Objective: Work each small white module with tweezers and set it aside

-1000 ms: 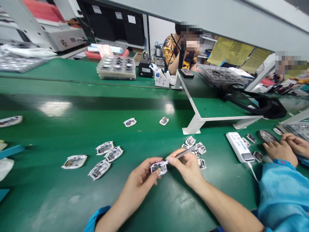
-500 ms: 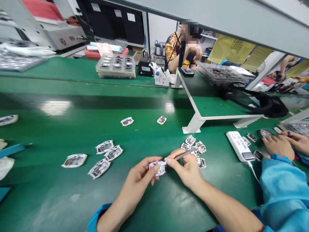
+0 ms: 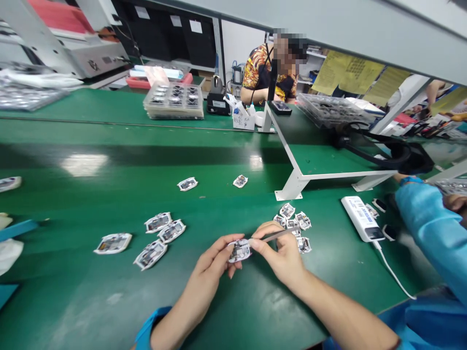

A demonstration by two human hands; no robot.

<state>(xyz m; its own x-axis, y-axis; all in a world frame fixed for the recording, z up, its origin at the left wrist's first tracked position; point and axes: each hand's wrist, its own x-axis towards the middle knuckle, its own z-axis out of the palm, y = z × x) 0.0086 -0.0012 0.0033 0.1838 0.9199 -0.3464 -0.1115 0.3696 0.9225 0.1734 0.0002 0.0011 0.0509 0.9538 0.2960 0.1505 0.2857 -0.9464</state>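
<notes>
My left fingertips (image 3: 222, 249) pinch the small film-wrapped circuit piece (image 3: 240, 251) by its edges, above the green bench (image 3: 91, 311); it looks light and fragile, so edges only. My right fingers (image 3: 266, 231) clamp tweezers (image 3: 279, 235), tip at its edge; loose pieces (image 3: 287, 210) lie just right.

The neighbouring worker's blue sleeve (image 3: 426, 238) has swung up and across, and the two hands that lay beside the white power bank (image 3: 359, 218) have left that spot. One hand (image 3: 458, 203) now shows at the frame's right edge, and more of the white cable (image 3: 396, 274) is visible. Across the bench, the seated co-worker's forearm (image 3: 253, 97) has dropped from near the face. The tweezers (image 3: 279, 235) in the person's right hand (image 3: 280, 253) now lie flatter against the circuit module (image 3: 239, 251) in the left hand (image 3: 207, 267).
</notes>
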